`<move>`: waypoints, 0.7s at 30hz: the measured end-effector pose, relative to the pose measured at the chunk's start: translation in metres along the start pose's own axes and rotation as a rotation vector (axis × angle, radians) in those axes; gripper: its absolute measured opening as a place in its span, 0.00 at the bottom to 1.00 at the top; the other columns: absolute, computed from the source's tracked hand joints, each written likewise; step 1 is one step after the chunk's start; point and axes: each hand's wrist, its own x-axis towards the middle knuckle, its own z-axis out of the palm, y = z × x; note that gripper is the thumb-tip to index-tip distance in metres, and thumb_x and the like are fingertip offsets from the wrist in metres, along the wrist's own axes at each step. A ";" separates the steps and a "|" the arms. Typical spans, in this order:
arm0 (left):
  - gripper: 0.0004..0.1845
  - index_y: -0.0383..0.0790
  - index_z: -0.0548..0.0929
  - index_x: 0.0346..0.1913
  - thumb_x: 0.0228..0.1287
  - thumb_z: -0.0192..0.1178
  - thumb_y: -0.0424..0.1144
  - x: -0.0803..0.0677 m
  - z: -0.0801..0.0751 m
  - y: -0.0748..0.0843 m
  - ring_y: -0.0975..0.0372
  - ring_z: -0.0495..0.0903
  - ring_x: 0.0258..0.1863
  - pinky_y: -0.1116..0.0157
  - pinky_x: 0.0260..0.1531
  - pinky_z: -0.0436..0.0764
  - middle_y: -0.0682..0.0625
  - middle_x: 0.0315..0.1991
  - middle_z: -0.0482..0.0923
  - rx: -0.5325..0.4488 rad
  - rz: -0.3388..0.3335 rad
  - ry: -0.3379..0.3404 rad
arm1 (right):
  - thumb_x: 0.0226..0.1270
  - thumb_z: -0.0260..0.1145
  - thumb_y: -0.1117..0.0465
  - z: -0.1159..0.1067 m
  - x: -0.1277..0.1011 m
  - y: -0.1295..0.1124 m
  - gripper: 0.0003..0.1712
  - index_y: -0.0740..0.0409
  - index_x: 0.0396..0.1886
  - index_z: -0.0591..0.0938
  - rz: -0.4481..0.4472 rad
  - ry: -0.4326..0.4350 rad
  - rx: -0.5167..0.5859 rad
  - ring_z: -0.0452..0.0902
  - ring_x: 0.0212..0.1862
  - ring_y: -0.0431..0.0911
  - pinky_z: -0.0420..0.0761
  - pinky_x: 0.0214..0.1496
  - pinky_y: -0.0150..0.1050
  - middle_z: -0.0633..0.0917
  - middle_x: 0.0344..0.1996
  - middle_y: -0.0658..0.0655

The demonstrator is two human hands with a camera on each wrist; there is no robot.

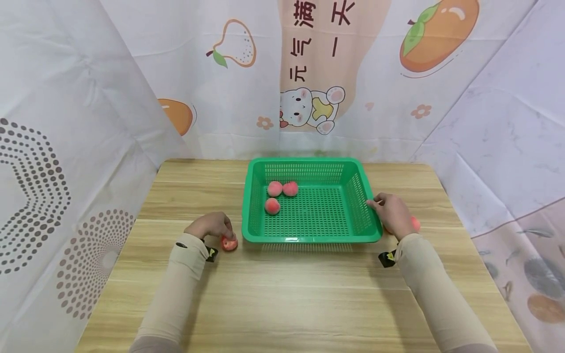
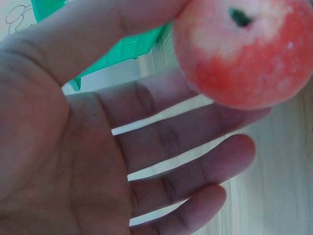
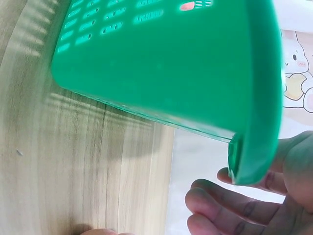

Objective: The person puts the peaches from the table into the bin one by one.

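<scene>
The green basket (image 1: 309,203) sits on the wooden bench (image 1: 282,294), and everything else is easiest to place from it. Three small peaches (image 1: 272,206) lie inside, toward its far left corner, two of them touching.

Just off the basket's near left corner, the left hand (image 1: 212,226) holds a fourth peach (image 1: 229,242) low over the bench. In the left wrist view this peach (image 2: 242,51) is pinched between thumb and fingertips, the remaining fingers (image 2: 195,166) spread loosely beneath it.

At the basket's right rim the right hand (image 1: 393,214) rests with its fingertips touching the edge; its grip looks relaxed, fingers gently bent against the plastic, not clamped. Something pink-orange (image 1: 415,223) peeks out behind that hand, probably another peach, mostly hidden.

The held peach looks light, round and smooth-skinned. I'd guess it could roll or bruise, so a soft pinch across its widest part suits it.
</scene>
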 end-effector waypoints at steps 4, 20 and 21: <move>0.11 0.37 0.85 0.33 0.55 0.68 0.44 0.001 -0.001 -0.001 0.57 0.77 0.36 0.58 0.40 0.77 0.48 0.31 0.81 0.018 -0.024 0.043 | 0.74 0.58 0.51 -0.001 0.000 0.000 0.25 0.71 0.51 0.80 -0.002 -0.007 0.004 0.79 0.32 0.51 0.77 0.33 0.41 0.84 0.43 0.72; 0.18 0.35 0.84 0.41 0.60 0.65 0.48 0.002 -0.012 -0.003 0.56 0.77 0.37 0.58 0.38 0.76 0.45 0.36 0.82 0.002 -0.053 0.224 | 0.74 0.58 0.50 0.001 0.002 0.001 0.25 0.70 0.51 0.80 0.006 -0.009 0.006 0.79 0.34 0.53 0.77 0.35 0.42 0.83 0.46 0.72; 0.18 0.35 0.84 0.41 0.60 0.65 0.49 0.002 -0.012 -0.003 0.56 0.77 0.37 0.59 0.38 0.76 0.45 0.36 0.82 0.002 -0.054 0.238 | 0.74 0.58 0.50 0.001 0.002 0.001 0.25 0.70 0.52 0.80 0.006 -0.009 0.006 0.79 0.35 0.54 0.77 0.35 0.43 0.83 0.47 0.73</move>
